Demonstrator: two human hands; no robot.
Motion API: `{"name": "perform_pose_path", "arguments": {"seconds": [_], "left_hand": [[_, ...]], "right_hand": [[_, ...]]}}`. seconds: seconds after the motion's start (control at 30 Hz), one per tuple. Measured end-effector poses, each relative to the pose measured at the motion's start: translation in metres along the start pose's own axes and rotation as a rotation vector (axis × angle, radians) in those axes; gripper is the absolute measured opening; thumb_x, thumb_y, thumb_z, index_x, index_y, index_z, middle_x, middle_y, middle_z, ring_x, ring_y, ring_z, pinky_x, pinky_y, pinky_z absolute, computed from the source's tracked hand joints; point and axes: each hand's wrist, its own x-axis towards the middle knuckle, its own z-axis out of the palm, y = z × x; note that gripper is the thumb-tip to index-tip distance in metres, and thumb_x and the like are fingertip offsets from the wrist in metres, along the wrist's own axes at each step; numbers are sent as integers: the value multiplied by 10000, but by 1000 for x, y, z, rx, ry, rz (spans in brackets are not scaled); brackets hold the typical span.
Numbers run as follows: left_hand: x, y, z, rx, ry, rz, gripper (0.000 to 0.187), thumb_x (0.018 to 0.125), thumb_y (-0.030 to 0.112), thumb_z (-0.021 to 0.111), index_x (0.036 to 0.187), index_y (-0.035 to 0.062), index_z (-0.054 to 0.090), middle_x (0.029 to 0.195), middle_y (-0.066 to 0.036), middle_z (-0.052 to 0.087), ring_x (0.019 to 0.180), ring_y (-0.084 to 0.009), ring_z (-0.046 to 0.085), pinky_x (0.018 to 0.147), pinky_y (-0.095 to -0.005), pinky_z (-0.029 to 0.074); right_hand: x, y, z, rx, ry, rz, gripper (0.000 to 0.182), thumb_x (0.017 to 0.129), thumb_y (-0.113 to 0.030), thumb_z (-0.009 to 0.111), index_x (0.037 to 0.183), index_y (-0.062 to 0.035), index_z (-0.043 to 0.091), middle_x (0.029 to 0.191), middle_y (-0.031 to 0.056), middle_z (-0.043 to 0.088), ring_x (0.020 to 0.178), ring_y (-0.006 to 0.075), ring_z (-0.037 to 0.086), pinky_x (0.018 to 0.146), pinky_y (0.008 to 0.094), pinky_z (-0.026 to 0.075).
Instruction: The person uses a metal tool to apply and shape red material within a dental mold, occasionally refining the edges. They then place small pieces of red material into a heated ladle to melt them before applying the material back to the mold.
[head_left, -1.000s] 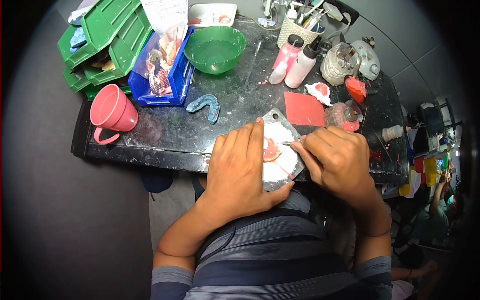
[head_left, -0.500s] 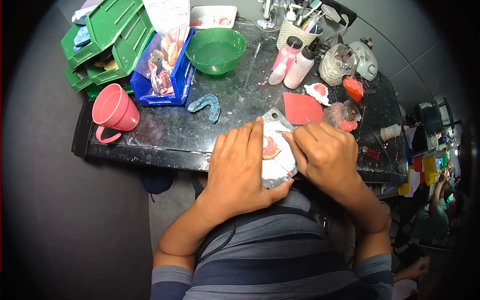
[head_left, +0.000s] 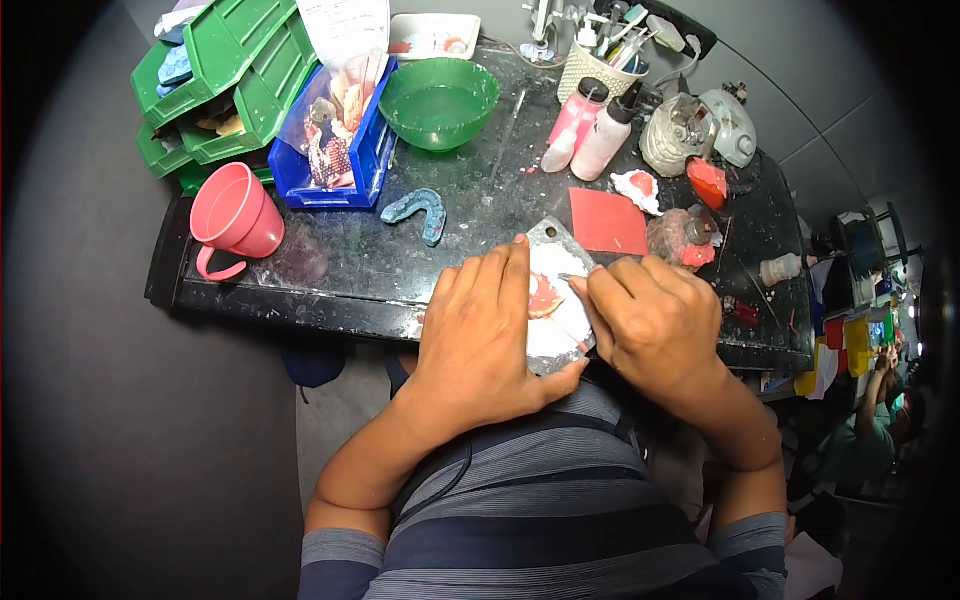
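Near the table's front edge, my left hand (head_left: 478, 335) grips a grey metal dental flask (head_left: 556, 362), fingers along its left side and thumb across the near edge. White plaster (head_left: 562, 328) fills the flask, with a pink and red piece (head_left: 543, 297) set in its middle, partly hidden by my fingers. My right hand (head_left: 655, 315) is closed in a pinch around a thin metal tool (head_left: 569, 277). Only the tool's tip shows, resting at the plaster just right of the pink piece; its handle is hidden in my fist.
Behind the flask lie a pink wax sheet (head_left: 608, 222) and a blue dental impression (head_left: 416, 214). A pink mug (head_left: 236, 212), a blue bin (head_left: 330, 200), a green bowl (head_left: 440, 105) and two bottles (head_left: 602, 145) stand around. A glass burner (head_left: 682, 238) sits right. Another person (head_left: 875, 425) is far right.
The view has shifted slightly. My right hand has moved a little down and right, drawing the tool's tip lower on the plaster. My left hand keeps its hold on the flask.
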Motion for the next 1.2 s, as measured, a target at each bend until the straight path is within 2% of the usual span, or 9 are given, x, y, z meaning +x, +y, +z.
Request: {"name": "perform_pose_path", "arguments": {"seconds": [0.2,0.37,0.67,0.8,0.87,1.0,1.2], "left_hand": [[2,-2,-2,0,-18,8,1163,685,530,925,1554,-117,500,1416,-289,643,1237,-446,633,1094,-515,477],[4,-6,-4,-23,-30,20,1164,674,525,932,1557,-105,507,1408,-288,647,1245,-445,633,1107,-514,470],[6,-6,-4,-20,-36,33,1177,659,528,940,1555,-102,511,1379,-274,657,1238,-435,636,1077,-503,476],[5,-9,-5,-35,-37,51,1175,662,525,940,1556,-104,507,1381,-271,658,1244,-428,635,1081,-501,474],[6,-10,-5,-38,-35,56,1176,663,524,940,1557,-104,506,1383,-270,657,1245,-424,634,1083,-499,473],[6,-10,-6,-58,-56,50,1170,673,528,935,1556,-107,505,1384,-262,658,1243,-413,635,1083,-496,474],[7,-8,-8,-52,-72,35,1166,680,536,931,1555,-108,508,1373,-244,661,1232,-403,636,1077,-490,476]], "right_hand": [[6,-2,7,-57,37,-38,85,779,-150,725,812,-108,659,738,53,629,691,227,683,569,371,552],[19,9,2,-15,-29,-81,88,796,-171,725,825,-93,698,733,82,680,672,252,725,539,398,563],[30,15,-16,-56,-122,-170,99,789,-184,735,805,-89,717,672,94,700,621,257,726,517,407,555],[33,16,-10,-91,-139,-195,95,788,-187,733,784,-98,700,677,81,685,626,253,716,520,403,547],[33,20,-7,-43,-61,-241,90,795,-184,728,775,-111,678,706,62,674,651,252,703,546,403,545],[25,27,-7,-30,-31,-249,79,789,-176,723,790,-122,666,724,45,649,681,248,691,574,408,543],[14,23,-8,64,-63,-94,100,874,-183,775,850,-126,696,731,31,620,687,243,673,592,408,534]]}}
